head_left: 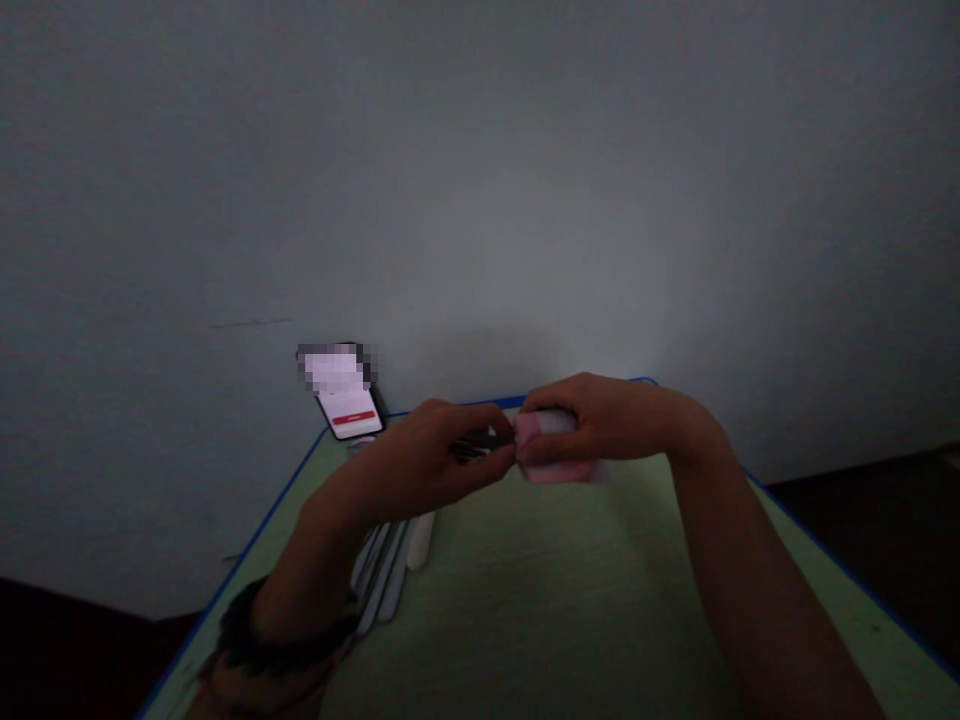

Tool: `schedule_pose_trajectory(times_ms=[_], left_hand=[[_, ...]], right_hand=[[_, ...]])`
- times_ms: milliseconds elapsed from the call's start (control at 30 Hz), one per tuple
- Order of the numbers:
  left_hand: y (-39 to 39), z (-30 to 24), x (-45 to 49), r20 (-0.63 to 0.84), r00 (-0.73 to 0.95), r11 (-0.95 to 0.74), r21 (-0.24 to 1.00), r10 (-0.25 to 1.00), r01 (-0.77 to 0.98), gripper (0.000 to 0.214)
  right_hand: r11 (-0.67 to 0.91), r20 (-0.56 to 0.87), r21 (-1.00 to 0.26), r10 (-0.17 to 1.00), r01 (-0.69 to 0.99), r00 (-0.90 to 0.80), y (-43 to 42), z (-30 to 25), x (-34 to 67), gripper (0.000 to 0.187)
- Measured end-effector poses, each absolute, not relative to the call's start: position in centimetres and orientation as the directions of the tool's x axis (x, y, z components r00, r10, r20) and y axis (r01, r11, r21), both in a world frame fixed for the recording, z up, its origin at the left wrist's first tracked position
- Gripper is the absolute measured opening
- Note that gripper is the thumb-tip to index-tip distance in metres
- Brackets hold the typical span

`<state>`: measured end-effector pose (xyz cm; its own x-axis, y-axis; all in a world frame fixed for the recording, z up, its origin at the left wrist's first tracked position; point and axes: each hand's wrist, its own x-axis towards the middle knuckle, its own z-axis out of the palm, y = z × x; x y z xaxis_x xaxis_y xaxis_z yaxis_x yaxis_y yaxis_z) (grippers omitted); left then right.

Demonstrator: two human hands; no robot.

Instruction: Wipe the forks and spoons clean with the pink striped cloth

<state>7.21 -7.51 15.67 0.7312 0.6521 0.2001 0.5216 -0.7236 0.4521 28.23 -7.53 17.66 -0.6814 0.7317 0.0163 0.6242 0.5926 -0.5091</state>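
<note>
My left hand (pixel 431 455) is closed, thumb and fingertips pinched together at the edge of a pink-and-white cloth (pixel 559 470). Within its curled fingers shows a dark, shiny piece (pixel 476 443) with thin pale streaks, a little like fork tines; its exact kind is unclear. My right hand (pixel 600 415) grips the bunched cloth from above, and the hands meet above the table. Below my left wrist lie several flat metal handles (pixel 391 580), like cutlery, beside a cream-coloured rounded handle (pixel 421 545). My left forearm hides their far ends.
A phone (pixel 352 418) with a lit screen leans against the grey wall (pixel 480 200) at the table's far left corner. The pale green table (pixel 525 600) has a blue edge. Some light-coloured item (pixel 364 443) sits just below the phone, partly covered by my left hand.
</note>
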Motion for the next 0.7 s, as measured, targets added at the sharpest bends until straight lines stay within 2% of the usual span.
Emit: schedule_pose_trajectory(times_ms=[500, 700], left_hand=[[-7.54, 16.07, 7.22, 0.157, 0.736, -0.710, 0.453, 0.659, 0.539, 0.021], [-7.65, 16.34, 7.18, 0.146, 0.732, -0.713, 0.412, 0.666, 0.567, 0.024]], right_hand=[[0.606, 0.028, -0.508, 0.722, 0.612, -0.692, -7.24, 17.43, 28.29, 0.043], [0.629, 0.036, -0.522, 0.691, 0.576, -0.722, -6.93, 17.17, 28.28, 0.045]])
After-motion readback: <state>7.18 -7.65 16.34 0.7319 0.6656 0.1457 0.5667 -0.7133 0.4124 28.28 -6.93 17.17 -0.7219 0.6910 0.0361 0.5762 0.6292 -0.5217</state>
